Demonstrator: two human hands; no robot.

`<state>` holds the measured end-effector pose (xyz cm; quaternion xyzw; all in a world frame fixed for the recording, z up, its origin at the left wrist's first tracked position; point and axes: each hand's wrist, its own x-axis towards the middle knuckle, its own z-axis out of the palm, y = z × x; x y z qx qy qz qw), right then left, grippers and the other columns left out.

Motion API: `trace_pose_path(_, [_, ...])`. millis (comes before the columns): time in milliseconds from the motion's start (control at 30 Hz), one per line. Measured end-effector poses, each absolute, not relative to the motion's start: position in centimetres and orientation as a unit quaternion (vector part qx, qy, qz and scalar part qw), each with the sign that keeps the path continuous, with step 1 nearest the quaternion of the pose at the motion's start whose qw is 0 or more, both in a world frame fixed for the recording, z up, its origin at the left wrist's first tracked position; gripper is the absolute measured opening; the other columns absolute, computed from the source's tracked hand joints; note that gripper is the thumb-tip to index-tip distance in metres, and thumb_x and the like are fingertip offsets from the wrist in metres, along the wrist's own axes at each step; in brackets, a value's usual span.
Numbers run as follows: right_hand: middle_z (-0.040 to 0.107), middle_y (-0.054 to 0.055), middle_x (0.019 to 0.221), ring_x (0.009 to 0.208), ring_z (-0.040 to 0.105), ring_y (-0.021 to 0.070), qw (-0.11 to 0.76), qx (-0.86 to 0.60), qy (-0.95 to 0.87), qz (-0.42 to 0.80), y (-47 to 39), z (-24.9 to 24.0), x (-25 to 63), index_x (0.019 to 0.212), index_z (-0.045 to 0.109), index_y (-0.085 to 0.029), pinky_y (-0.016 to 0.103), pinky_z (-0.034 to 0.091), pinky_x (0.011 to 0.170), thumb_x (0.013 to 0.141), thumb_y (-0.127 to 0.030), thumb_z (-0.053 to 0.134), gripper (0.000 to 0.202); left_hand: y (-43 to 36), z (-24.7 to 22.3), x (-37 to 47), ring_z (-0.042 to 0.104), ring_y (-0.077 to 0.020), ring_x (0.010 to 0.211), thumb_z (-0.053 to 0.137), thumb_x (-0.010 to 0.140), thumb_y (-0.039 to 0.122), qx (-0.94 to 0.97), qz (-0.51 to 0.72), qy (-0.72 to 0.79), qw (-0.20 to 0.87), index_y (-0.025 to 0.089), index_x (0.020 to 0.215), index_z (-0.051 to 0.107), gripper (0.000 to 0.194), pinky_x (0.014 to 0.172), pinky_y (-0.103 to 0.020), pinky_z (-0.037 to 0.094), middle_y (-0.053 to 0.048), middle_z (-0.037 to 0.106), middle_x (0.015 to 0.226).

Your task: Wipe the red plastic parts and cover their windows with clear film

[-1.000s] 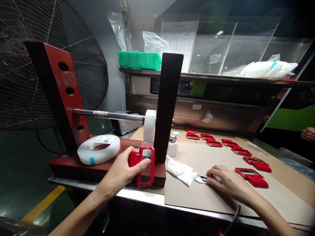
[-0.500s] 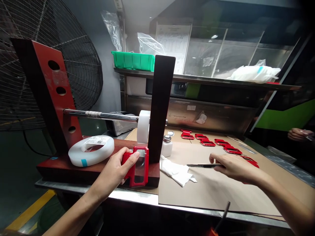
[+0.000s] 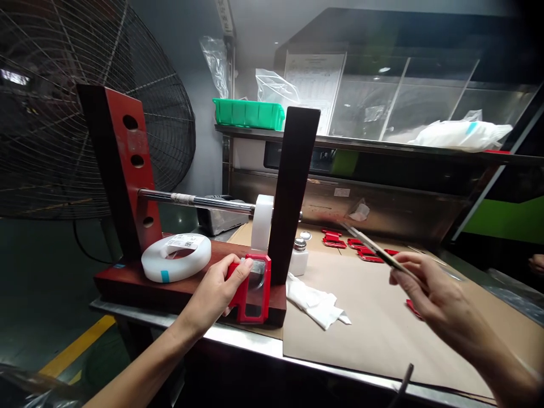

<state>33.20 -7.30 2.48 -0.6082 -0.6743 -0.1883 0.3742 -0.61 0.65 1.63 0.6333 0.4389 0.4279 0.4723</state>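
My left hand (image 3: 215, 294) is closed around a red plastic case (image 3: 255, 290) with a clear rectangular window, the thumb lying on its upper edge. It is held upright in front of the wooden stand (image 3: 127, 289), just below a roll of clear film (image 3: 262, 222) hanging on the metal rod. My right hand (image 3: 437, 294) grips a pair of tweezers (image 3: 374, 246), tips pointing up and left over the cardboard. Under the tweezers and to the left lies a crumpled white cloth (image 3: 318, 303), beside a white bottle with a metal cap (image 3: 299, 259).
A second film roll (image 3: 176, 259) lies flat on the stand's base. Several red cases (image 3: 334, 241) sit on the cardboard sheet (image 3: 340, 351). Behind stand a shelf with a green bin (image 3: 249, 114) and a large fan (image 3: 161, 102). Another person's hand (image 3: 536, 264) shows far right.
My right hand has lifted the tweezers away from the cloth, their tips now raised toward the back. The view has shifted left; my left hand still holds the red case near the stand.
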Motion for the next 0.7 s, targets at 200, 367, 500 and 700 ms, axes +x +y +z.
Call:
trace_pose_path(200, [0.071, 0.003, 0.088, 0.070, 0.067, 0.0116, 0.338, -0.420, -0.800, -0.263, -6.6, 3.0, 28.7, 0.116, 0.057, -0.024, 0.019, 0.050, 0.061, 0.096, -0.026, 0.049, 0.022, 1.0, 1.2, -0.6, 0.028, -0.0066, 0.040, 0.059, 0.077, 0.056, 0.627, 0.439, 0.441, 0.469, 0.021, 0.066, 0.042, 0.040, 0.029, -0.014, 0.025, 0.009, 0.035, 0.050])
trace_pose_path(367, [0.071, 0.003, 0.086, 0.066, 0.062, 0.0106, 0.304, -0.352, -0.809, -0.360, -5.5, 3.9, 26.1, 0.115, 0.062, -0.020, 0.022, 0.041, 0.056, 0.094, -0.014, 0.051, 0.025, 0.9, 1.0, -0.5, 0.028, -0.0062, 0.039, 0.059, 0.078, 0.053, 0.621, 0.441, 0.436, 0.479, 0.021, 0.065, 0.041, 0.039, 0.030, -0.014, 0.023, 0.009, 0.035, 0.048])
trace_pose_path(500, [0.070, 0.001, 0.085, 0.068, 0.059, 0.0108, 0.289, -0.333, -0.810, -0.385, -4.4, 4.1, 24.9, 0.116, 0.061, -0.020, 0.024, 0.038, 0.060, 0.092, -0.008, 0.050, 0.028, 0.9, 0.9, -0.4, 0.027, -0.0058, 0.040, 0.058, 0.079, 0.055, 0.616, 0.444, 0.435, 0.485, 0.021, 0.064, 0.039, 0.041, 0.029, -0.013, 0.023, 0.009, 0.035, 0.049])
trace_pose_path(700, [0.069, 0.002, 0.083, 0.069, 0.058, 0.0111, 0.277, -0.328, -0.819, -0.381, -3.3, 4.0, 24.3, 0.115, 0.060, -0.018, 0.024, 0.040, 0.066, 0.094, -0.009, 0.047, 0.026, 0.8, 0.9, -0.5, 0.029, -0.0066, 0.042, 0.056, 0.079, 0.062, 0.611, 0.441, 0.439, 0.489, 0.021, 0.068, 0.043, 0.044, 0.029, -0.012, 0.023, 0.009, 0.035, 0.052])
